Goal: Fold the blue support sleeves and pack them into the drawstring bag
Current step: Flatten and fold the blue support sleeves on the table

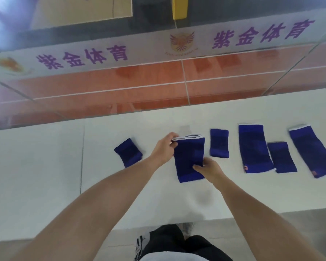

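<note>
Several blue support sleeves lie in a row on a white table point(45, 176). My left hand point(163, 148) pinches the white-trimmed top left corner of the middle sleeve point(189, 157). My right hand point(208, 169) grips that same sleeve at its lower right edge. A small sleeve point(128, 152) lies to the left. To the right lie a short sleeve point(219, 143), a long one point(254, 147), another short one point(281, 157) and a long one point(312, 151) at the frame edge. No drawstring bag is in view.
The table's far edge meets a glass or low wall with a white banner point(158, 48) of purple characters and an orange floor point(139, 85) behind. The near edge runs in front of my legs point(177, 243).
</note>
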### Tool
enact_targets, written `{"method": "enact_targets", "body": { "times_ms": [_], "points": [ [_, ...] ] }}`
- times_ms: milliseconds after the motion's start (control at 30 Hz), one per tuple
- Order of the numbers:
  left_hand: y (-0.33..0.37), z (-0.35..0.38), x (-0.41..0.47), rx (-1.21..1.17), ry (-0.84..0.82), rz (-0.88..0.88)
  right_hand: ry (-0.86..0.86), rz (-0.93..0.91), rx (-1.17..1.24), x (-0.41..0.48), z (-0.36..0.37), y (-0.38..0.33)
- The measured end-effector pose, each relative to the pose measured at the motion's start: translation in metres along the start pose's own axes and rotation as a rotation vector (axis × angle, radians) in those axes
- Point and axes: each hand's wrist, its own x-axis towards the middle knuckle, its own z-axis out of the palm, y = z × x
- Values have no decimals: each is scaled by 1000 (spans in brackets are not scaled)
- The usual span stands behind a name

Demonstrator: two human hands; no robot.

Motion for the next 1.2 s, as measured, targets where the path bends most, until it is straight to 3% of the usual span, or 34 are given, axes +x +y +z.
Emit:
{"method": "enact_targets", "body": {
  "times_ms": [267,400,700,1000,1200],
  "points": [
    [-23,-77,-96,52,389,-127,-276,-78,-83,-56,64,-42],
    [-46,-123,-132,31,495,-260,-372,-105,-158,-81,113,-71],
    [-138,-202,-148,220,521,-385,-449,-114,-309,-92,225,-102],
    [-202,-249,-114,337,388,-338,-297,-10,-351,-62,301,-111],
    [-200,-265,-73,270,485,-209,-235,23,-281,-47,320,-134]
  ]
}}
